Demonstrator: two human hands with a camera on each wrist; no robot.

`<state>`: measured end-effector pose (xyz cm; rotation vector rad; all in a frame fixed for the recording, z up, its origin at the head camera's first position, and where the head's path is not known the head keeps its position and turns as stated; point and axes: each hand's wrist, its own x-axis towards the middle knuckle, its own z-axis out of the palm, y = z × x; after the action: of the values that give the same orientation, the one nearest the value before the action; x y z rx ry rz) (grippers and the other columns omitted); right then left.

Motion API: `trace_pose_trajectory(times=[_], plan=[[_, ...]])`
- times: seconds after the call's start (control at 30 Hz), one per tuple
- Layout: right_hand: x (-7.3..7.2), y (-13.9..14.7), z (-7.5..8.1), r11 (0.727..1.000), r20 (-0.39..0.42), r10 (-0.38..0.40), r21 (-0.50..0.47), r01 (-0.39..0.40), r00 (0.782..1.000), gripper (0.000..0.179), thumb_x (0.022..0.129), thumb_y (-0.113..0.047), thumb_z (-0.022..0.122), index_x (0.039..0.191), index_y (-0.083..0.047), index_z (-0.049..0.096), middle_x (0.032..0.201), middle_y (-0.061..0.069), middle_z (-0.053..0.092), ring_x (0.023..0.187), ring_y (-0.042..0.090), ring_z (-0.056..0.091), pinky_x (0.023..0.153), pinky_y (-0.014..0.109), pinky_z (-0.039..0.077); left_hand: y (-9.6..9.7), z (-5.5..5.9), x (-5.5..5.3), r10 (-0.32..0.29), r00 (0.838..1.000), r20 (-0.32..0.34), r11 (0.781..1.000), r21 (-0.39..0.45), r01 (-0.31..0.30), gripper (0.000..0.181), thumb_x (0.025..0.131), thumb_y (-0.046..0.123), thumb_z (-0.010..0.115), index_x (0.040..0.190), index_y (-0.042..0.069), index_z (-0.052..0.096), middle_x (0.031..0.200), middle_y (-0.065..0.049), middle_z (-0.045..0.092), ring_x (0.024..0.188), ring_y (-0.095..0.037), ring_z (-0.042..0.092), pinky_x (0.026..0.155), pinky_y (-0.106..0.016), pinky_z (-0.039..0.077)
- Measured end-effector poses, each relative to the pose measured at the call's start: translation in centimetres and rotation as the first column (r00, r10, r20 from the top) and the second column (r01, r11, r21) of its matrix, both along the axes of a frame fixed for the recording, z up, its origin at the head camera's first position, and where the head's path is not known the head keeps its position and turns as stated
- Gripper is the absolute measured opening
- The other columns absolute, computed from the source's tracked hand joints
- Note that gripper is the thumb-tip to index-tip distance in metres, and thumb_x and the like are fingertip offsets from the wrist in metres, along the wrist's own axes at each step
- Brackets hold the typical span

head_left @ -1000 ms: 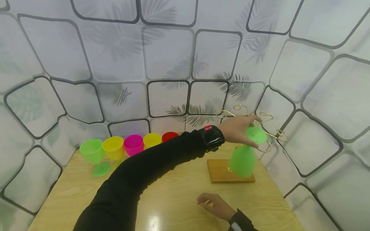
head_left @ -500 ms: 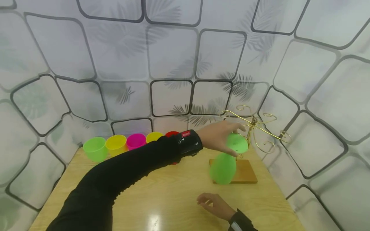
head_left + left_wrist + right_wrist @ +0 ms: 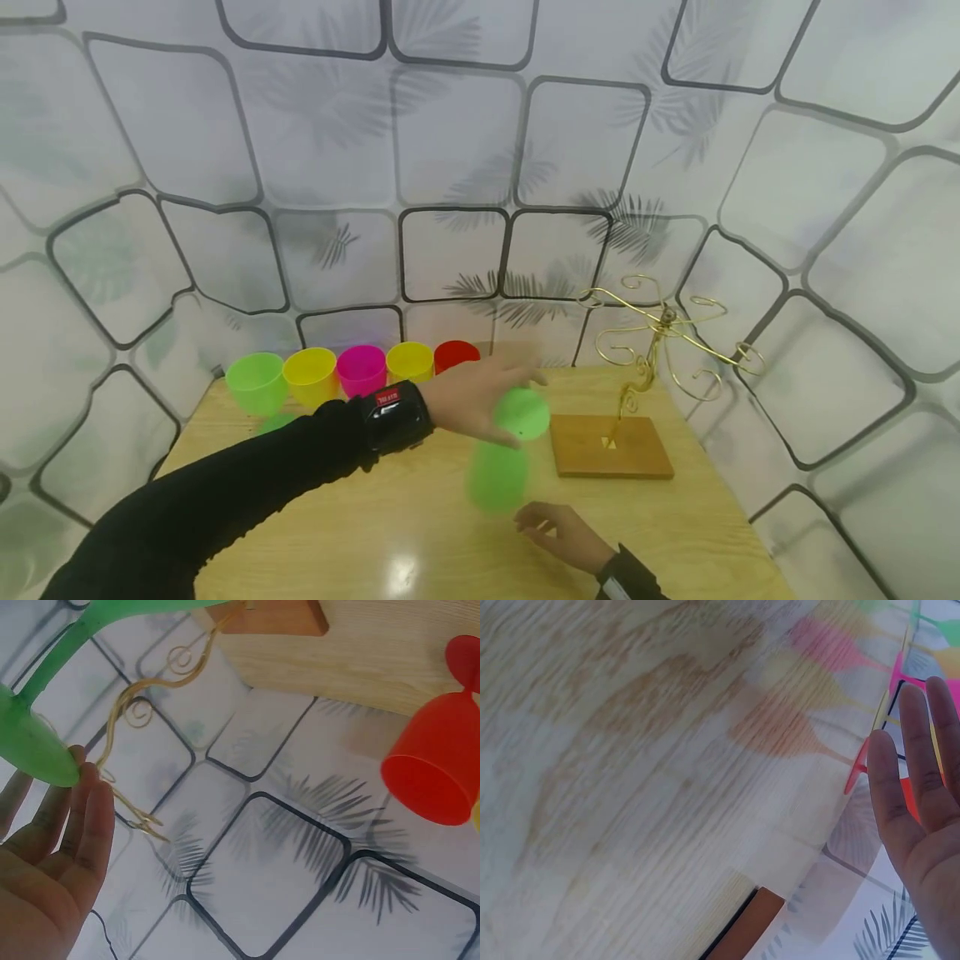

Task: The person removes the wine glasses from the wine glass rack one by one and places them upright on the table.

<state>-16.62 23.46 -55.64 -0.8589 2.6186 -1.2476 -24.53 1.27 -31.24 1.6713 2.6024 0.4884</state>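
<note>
My left hand (image 3: 476, 400) pinches a green plastic goblet (image 3: 498, 479) by its round foot, bowl hanging downward over the table. In the left wrist view the goblet's foot (image 3: 37, 746) lies against the fingertips, and its bowl is cut off by the top edge. My right hand (image 3: 562, 533) is near the front of the table with relaxed fingers and nothing in them. To the right, a gold wire goblet rack (image 3: 645, 358) with curled arms rises from a wooden base (image 3: 615, 458); no goblet hangs on it.
At the back left, a row of upright goblets lines the wall: green (image 3: 257, 383), yellow (image 3: 309, 377), magenta (image 3: 362, 369), yellow (image 3: 410, 362) and red (image 3: 456, 354). My left forearm (image 3: 247, 475) crosses in front of them. Patterned fabric (image 3: 465, 142) encloses the wooden table (image 3: 360, 542).
My left hand has moved leftward with the green goblet, away from the rack, and the rack's post and base now show fully. My right hand has stayed put.
</note>
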Motion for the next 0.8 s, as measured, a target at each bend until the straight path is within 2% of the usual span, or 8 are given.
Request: trace_pose_trajectory(times=[0.07, 0.17, 0.3, 0.4, 0.53, 0.67, 0.8], plan=[[0.0, -0.1, 0.0, 1.0, 0.012, -0.013, 0.015, 0.013, 1.0, 0.028, 0.093, -0.023, 0.052, 0.109, -0.002, 0.063, 0.1, 0.011, 0.071, 0.089, 0.011, 0.063, 0.073, 0.026, 0.056, -1.0, -0.7, 0.1, 0.02, 1.0, -0.001, 0.999, -0.041, -0.02, 0.073, 0.071, 0.043, 0.073, 0.135, 0.019, 0.046, 0.135, -0.003, 0.053, 0.116, -0.019, 0.051, 0.093, -0.038, 0.052], [0.0, -0.3, -0.1, 1.0, 0.018, -0.019, 0.021, 0.018, 1.0, 0.029, 0.094, -0.024, 0.052, 0.107, -0.001, 0.064, 0.099, 0.01, 0.071, 0.089, 0.01, 0.063, 0.072, 0.025, 0.056, -2.3, -1.5, 0.1, 0.028, 0.999, -0.03, 0.996, -0.089, -0.031, 0.07, 0.072, 0.042, 0.071, 0.135, 0.021, 0.047, 0.131, -0.004, 0.054, 0.112, -0.02, 0.052, 0.091, -0.038, 0.052], [-0.2, -0.4, 0.0, 1.0, 0.026, -0.021, 0.02, 0.021, 0.999, 0.028, 0.093, -0.022, 0.052, 0.108, 0.0, 0.063, 0.098, 0.011, 0.071, 0.089, 0.009, 0.063, 0.073, 0.026, 0.056, -3.5, -1.9, 0.0, 0.018, 0.997, -0.074, 0.988, -0.149, -0.029, 0.066, 0.073, 0.037, 0.069, 0.135, 0.025, 0.051, 0.116, -0.005, 0.056, 0.091, -0.016, 0.053, 0.073, -0.028, 0.053], [-0.3, -0.4, 0.0, 0.999, 0.038, -0.033, 0.025, 0.032, 0.999, 0.026, 0.093, -0.02, 0.053, 0.108, -0.001, 0.063, 0.099, 0.01, 0.071, 0.089, 0.008, 0.063, 0.073, 0.026, 0.056, -4.0, -2.1, -0.1, 0.018, 0.998, -0.064, 0.979, -0.203, -0.031, 0.064, 0.072, 0.032, 0.067, 0.135, 0.03, 0.053, 0.113, -0.007, 0.053, 0.079, -0.014, 0.049, 0.06, -0.021, 0.045], [-0.5, -0.4, -0.1, 0.999, 0.05, -0.036, 0.023, 0.035, 0.998, 0.027, 0.093, -0.02, 0.053, 0.108, -0.001, 0.064, 0.1, 0.01, 0.071, 0.089, 0.008, 0.063, 0.074, 0.027, 0.056, -4.6, -2.4, -0.2, 0.031, 0.999, -0.041, 0.967, -0.25, -0.041, 0.059, 0.07, 0.03, 0.067, 0.129, 0.033, 0.059, 0.11, -0.006, 0.053, 0.079, -0.014, 0.047, 0.061, -0.022, 0.043], [-0.8, -0.3, -0.4, 0.999, 0.034, -0.048, 0.022, 0.047, 0.998, 0.027, 0.093, -0.022, 0.053, 0.107, -0.001, 0.064, 0.099, 0.01, 0.071, 0.089, 0.009, 0.063, 0.074, 0.027, 0.057, -5.6, -3.3, -0.4, 0.043, 0.999, -0.018, 0.974, -0.222, -0.046, 0.054, 0.067, 0.027, 0.07, 0.12, 0.03, 0.062, 0.109, -0.004, 0.054, 0.086, -0.015, 0.05, 0.069, -0.024, 0.048], [-0.9, 0.1, -0.8, 0.997, 0.019, -0.074, 0.021, 0.074, 0.997, 0.026, 0.093, -0.022, 0.053, 0.107, -0.003, 0.064, 0.1, 0.01, 0.071, 0.089, 0.01, 0.064, 0.073, 0.027, 0.057, -7.2, -4.7, -0.9, 0.089, 0.994, 0.068, 0.987, -0.143, -0.079, 0.053, 0.065, 0.022, 0.074, 0.115, 0.027, 0.057, 0.109, -0.003, 0.051, 0.09, -0.014, 0.05, 0.069, -0.024, 0.051]])
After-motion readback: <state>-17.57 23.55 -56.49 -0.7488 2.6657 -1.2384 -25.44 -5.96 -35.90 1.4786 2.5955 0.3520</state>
